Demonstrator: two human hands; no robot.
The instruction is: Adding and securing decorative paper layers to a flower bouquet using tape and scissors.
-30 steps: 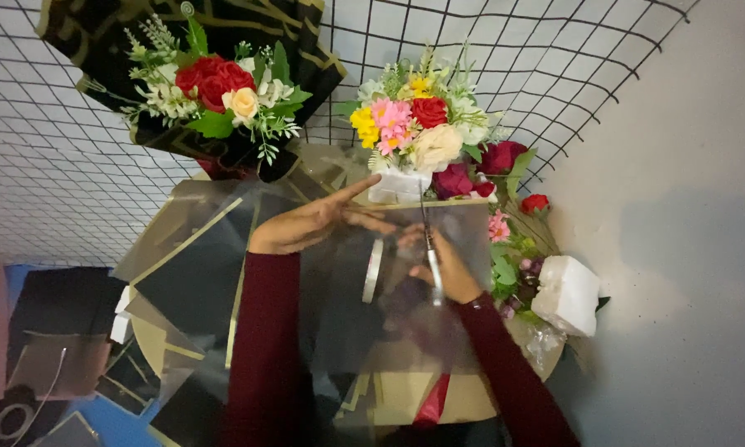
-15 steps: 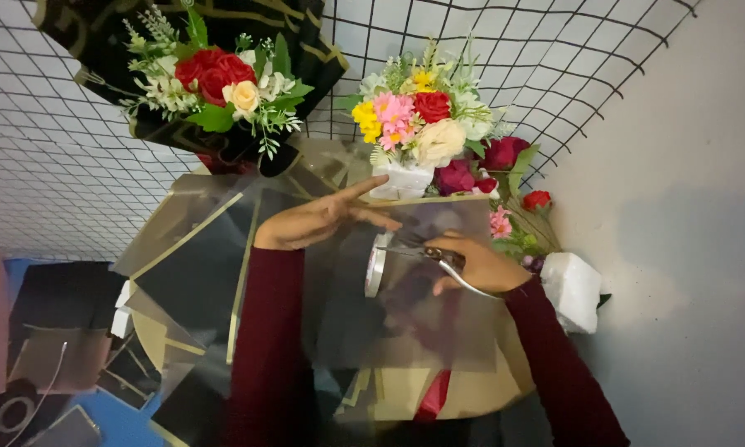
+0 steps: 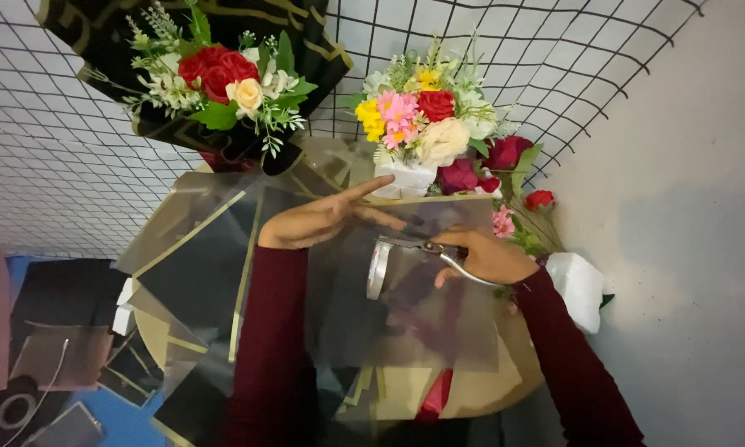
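Note:
My left hand (image 3: 318, 219) lies flat on a stack of clear and dark wrapping sheets (image 3: 422, 319), fingers stretched to the right. My right hand (image 3: 487, 258) grips metal scissors (image 3: 426, 247) whose blades point left over the top sheet. A silvery tape-like ring (image 3: 377, 267) stands on edge just below the blade tips. Both arms wear dark red sleeves. The two hands are a short gap apart.
A red-rose bouquet in black wrap (image 3: 223, 79) and a mixed bouquet (image 3: 422, 120) hang on a wire grid (image 3: 49, 141) behind. Loose red and pink flowers (image 3: 513, 190) and a white wad (image 3: 581, 285) lie right, by a white wall. The sheets cover a round table (image 3: 492, 389).
My right hand has shifted right and a little down with the scissors, turning so the blades point left. My left hand has stayed flat on the sheets.

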